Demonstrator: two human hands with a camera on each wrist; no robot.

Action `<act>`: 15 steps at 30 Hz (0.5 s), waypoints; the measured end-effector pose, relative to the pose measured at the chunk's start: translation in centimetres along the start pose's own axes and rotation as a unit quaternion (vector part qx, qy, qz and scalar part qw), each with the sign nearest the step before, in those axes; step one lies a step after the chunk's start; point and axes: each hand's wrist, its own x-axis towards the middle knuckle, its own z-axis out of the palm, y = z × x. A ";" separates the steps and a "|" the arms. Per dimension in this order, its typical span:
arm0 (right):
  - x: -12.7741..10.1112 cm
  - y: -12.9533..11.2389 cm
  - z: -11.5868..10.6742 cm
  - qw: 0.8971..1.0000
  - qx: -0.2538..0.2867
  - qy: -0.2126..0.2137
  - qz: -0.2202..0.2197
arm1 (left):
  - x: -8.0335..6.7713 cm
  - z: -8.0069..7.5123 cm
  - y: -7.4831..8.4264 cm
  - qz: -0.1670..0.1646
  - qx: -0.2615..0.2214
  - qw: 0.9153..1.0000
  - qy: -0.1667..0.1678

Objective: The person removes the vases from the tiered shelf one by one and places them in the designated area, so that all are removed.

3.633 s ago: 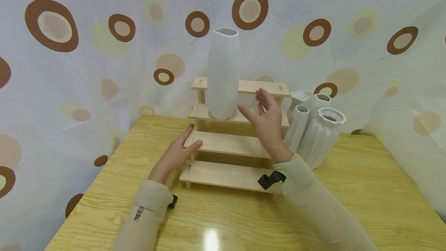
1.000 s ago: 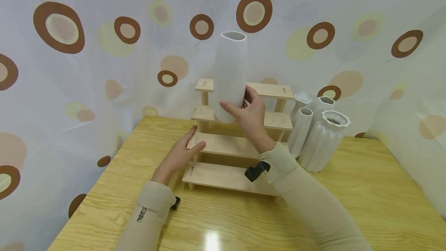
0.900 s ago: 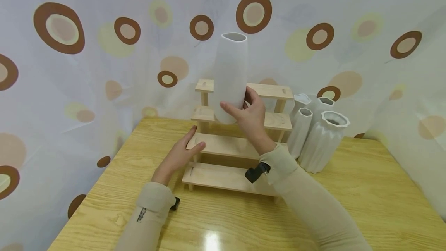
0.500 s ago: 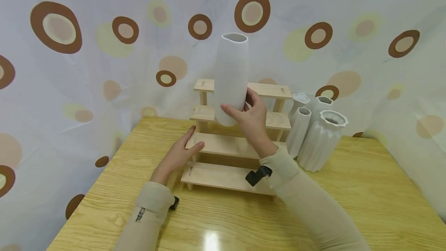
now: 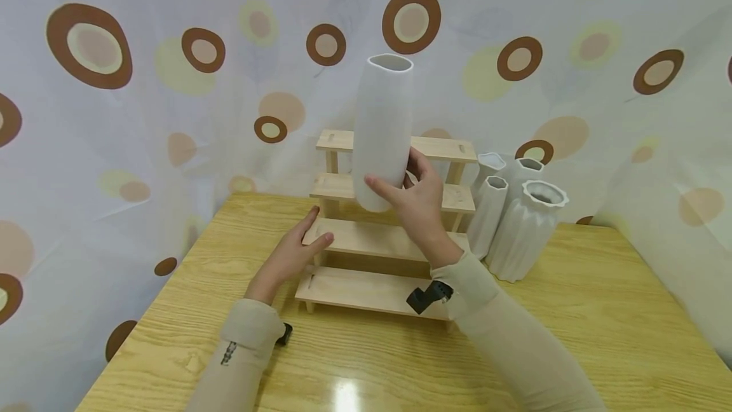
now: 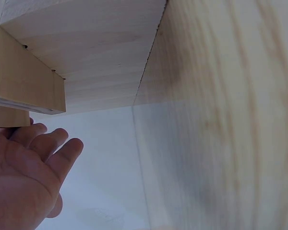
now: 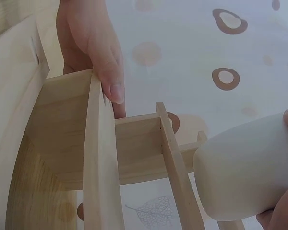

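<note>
Right hand (image 5: 420, 199) fingers curled low round tall vase (image 5: 382, 129); left hand (image 5: 291, 250) flat, steadying rack (image 5: 372, 288); top-heavy, vase may tip.

light: bright, even, soft shadows | glare: white patch on near worktop (image 5: 345, 393) | head view: edges bowed | left wrist view: wood at right blurred | right wrist view: near shelf (image 7: 101, 158) soft
</note>
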 end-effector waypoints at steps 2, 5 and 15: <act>-0.2 -0.1 -0.1 1.000 0.003 0.002 -0.001 | 0.0 0.0 0.1 0.001 -0.002 1.000 -0.001; -0.5 -0.1 -0.4 1.000 0.006 0.007 0.001 | -0.1 0.0 0.1 0.001 -0.005 1.000 -0.003; -1.1 -0.2 -1.3 1.000 0.007 0.029 -0.007 | -0.1 0.0 0.2 -0.005 -0.004 1.000 -0.004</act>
